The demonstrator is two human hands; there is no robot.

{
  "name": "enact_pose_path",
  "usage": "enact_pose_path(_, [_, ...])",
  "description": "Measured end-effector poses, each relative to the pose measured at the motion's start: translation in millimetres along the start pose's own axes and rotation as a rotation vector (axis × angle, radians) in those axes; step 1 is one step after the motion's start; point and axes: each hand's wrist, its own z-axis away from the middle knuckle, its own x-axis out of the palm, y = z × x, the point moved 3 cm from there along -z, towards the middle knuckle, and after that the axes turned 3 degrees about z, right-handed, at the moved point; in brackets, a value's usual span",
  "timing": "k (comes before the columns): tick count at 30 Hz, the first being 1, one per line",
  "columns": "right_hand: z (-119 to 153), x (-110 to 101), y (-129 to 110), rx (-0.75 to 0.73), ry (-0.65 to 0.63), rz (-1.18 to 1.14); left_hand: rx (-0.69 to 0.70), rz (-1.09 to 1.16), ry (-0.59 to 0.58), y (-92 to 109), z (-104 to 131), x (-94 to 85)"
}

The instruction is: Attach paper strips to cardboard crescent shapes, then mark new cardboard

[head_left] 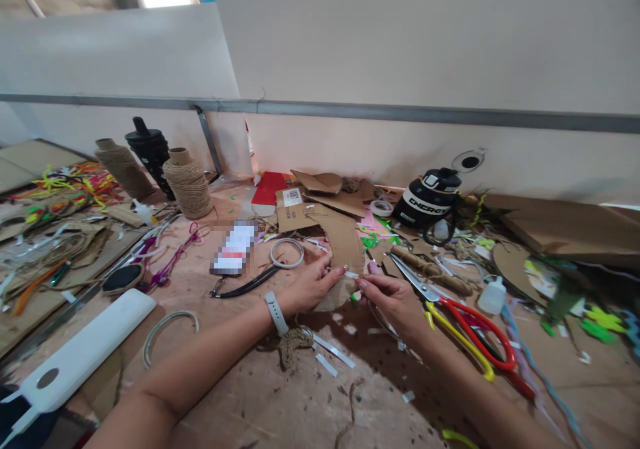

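Observation:
Near the middle of the table, my left hand (319, 282) and my right hand (389, 296) meet over a curved piece of cardboard (343, 236). A short white strip (351, 274) spans the gap between them. My left thumb and fingers are closed at its left end, while my right thumb and forefinger pinch its right end. Whether the left fingers also grip the cardboard is hidden. Below the left wrist lie a braided twine piece (295, 346) and loose white strips (334, 350). Scissors (450, 309) with red and yellow handles lie beside my right hand.
A phone (233, 249), a ring (287, 254) and a white flat case (85, 352) lie to the left. Twine spools (187, 182) stand behind them. A black bottle (427, 199), a small squeeze bottle (493, 296) and cardboard scraps (565, 229) are on the right.

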Motion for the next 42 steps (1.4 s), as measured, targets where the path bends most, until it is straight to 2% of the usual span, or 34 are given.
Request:
enact_pose_path(6, [6, 5, -13, -0.073, 0.031, 0.055, -0.051, 0.159, 0.000, -5, -2, 4.1])
enact_pose_path(10, [9, 10, -12, -0.030, 0.029, -0.044, -0.018, -0.064, 0.018, -5, -3, -1.1])
enact_pose_path(13, [10, 12, -9, 0.020, 0.041, -0.102, 0.014, -0.253, 0.165, 5, 1, -9.0])
enact_pose_path(15, [11, 12, -9, 0.035, 0.051, -0.110, 0.105, -0.324, 0.259, 19, 5, -11.7])
enact_pose_path(16, [11, 11, -11, 0.034, 0.050, -0.105, 0.155, -0.338, 0.264, 27, 7, -11.1])
enact_pose_path(18, [12, 11, -15, 0.013, 0.052, -0.083, 0.201, -0.325, 0.164, 38, 11, -6.4])
enact_pose_path(20, [12, 11, -19, -0.012, 0.050, -0.067, 0.187, -0.320, 0.044, 44, 13, -1.2])
enact_pose_path(22, [12, 11, -20, -0.019, 0.046, -0.078, 0.156, -0.345, -0.014, 44, 13, 1.2])
enact_pose_path(27, [13, 11, -21, -0.026, 0.058, -0.061, 0.130, -0.374, -0.066, 40, 11, -2.7])
enact_pose_path(32, [13, 9, -32, -0.108, 0.054, 0.037, 0.158, -0.507, -0.152, 48, 15, -5.1])
enact_pose_path(37, [17, 7, -44, -0.216, 0.084, 0.224, 0.130, -0.654, -0.136, 59, 19, -1.7])
enact_pose_path(42, [22, 8, -53, -0.332, 0.087, 0.315, 0.068, -0.785, -0.118, 70, 24, 0.2])
